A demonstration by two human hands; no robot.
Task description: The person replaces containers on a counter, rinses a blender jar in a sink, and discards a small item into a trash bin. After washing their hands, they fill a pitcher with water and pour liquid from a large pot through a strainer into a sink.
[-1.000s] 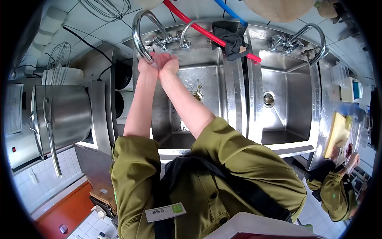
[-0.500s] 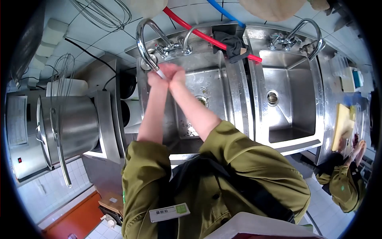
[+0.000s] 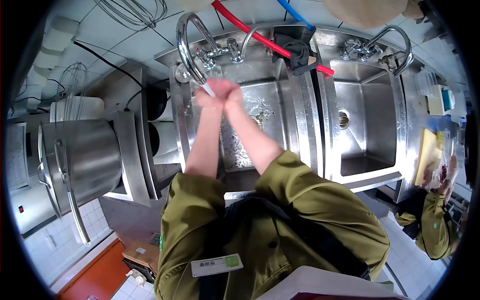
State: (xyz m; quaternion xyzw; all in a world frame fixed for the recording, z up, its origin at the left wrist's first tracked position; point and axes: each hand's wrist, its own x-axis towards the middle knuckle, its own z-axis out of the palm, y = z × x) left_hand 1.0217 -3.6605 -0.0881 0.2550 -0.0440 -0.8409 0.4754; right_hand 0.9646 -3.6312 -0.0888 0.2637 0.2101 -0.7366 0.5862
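My left hand (image 3: 209,96) and my right hand (image 3: 231,94) are pressed together over the left steel sink basin (image 3: 260,140). They sit just under the spout of a curved chrome faucet (image 3: 186,45), and a thin stream of water (image 3: 208,89) runs onto them. Neither hand holds an object. My olive sleeves are rolled to the elbow and my forearms are bare. Water splashes around the basin's drain (image 3: 258,119).
A second basin (image 3: 367,120) with its own faucet (image 3: 395,42) lies to the right. A dark cloth (image 3: 299,52) hangs on the divider, under red and blue hoses. A large steel pot (image 3: 82,160) stands left. A co-worker (image 3: 432,225) works at a cutting board (image 3: 429,155) far right.
My joined hands have shifted slightly right and down from the spout, rubbing under the water. More splashing shows in the basin. The co-worker's hands have moved along the board.
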